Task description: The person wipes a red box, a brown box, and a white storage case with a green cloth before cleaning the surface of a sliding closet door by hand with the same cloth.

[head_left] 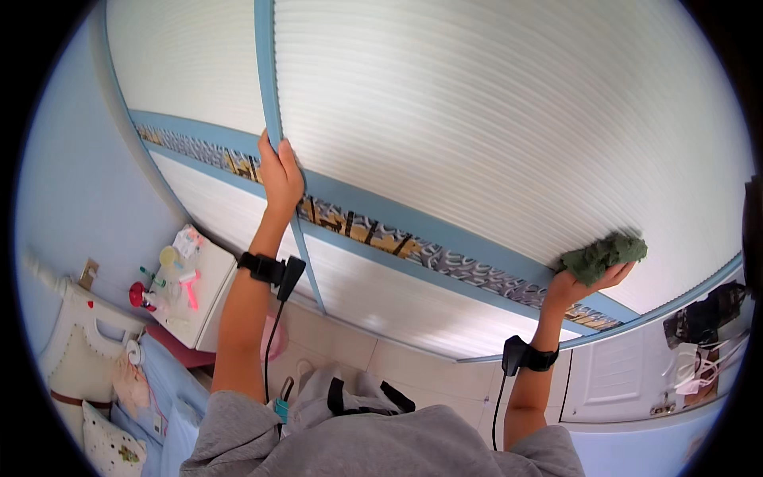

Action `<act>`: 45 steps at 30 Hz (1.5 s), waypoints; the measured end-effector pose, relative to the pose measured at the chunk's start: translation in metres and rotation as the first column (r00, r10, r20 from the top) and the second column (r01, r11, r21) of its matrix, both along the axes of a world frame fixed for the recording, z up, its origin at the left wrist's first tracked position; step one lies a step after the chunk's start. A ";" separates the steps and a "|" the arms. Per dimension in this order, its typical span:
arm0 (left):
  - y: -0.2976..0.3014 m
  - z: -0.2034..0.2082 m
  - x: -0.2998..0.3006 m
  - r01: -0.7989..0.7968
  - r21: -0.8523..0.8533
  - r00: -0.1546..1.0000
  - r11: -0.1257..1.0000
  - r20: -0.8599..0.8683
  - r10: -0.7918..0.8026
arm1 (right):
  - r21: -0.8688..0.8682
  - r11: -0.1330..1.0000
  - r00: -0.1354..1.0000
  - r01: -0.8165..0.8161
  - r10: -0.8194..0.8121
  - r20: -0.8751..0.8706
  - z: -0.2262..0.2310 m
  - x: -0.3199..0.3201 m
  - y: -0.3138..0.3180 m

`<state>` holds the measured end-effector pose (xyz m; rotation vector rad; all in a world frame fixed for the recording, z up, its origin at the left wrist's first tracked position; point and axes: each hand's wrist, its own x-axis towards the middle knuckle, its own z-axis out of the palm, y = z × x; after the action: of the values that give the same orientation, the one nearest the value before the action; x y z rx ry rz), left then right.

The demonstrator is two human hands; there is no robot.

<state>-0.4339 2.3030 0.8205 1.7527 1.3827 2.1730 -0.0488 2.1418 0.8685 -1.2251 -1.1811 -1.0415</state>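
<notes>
A large wardrobe with white ribbed sliding door panels (445, 111) and blue framing fills the space in front of me. With its fingers wrapped round the blue vertical door edge (269, 71), my left hand (282, 176) grips it just where the patterned band crosses. My right hand (584, 286) presses a crumpled dark green cloth (604, 256) against the lower right of the white panel, just above the blue rail (445, 230). The cloth hides part of the fingers. Below that rail runs a decorative strip (373, 230) with a grey and yellow print.
At the left stands a small white cabinet (213, 306) with bottles and a pink item on top. Beside it is a bed with a cream headboard (75, 358) and blue bedding (171, 381). A white door (612, 374) with hanging items is at the right, above the tiled floor (334, 338).
</notes>
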 end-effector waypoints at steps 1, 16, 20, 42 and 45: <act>0.002 0.000 0.002 -0.026 0.016 1.000 1.000 0.001 0.026 | 0.025 1.000 1.000 -0.005 0.005 -0.020 -0.003 -0.008 0.004; 0.000 0.000 -0.002 0.277 0.018 0.960 0.961 0.025 -0.278 | -0.292 0.876 0.885 -0.384 0.440 0.155 -0.076 -0.251 0.098; 0.012 -0.011 -0.001 0.186 0.204 0.981 0.961 0.012 -0.192 | -0.256 0.883 0.898 -0.393 0.428 0.098 -0.077 -0.285 0.108; 0.018 -0.039 -0.007 -0.107 -0.117 0.993 0.987 0.028 0.111 | -0.372 0.914 0.951 -0.162 0.246 0.189 -0.123 -0.079 0.023; 0.024 -0.040 -0.022 -0.147 -0.096 0.989 0.985 0.011 0.149 | -0.364 0.922 0.955 -0.133 0.217 0.200 -0.142 -0.026 0.001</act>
<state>-0.4563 2.3273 0.7803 1.6432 1.6314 2.1469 -0.0750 2.1432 0.7265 -1.2564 -1.6872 -0.8830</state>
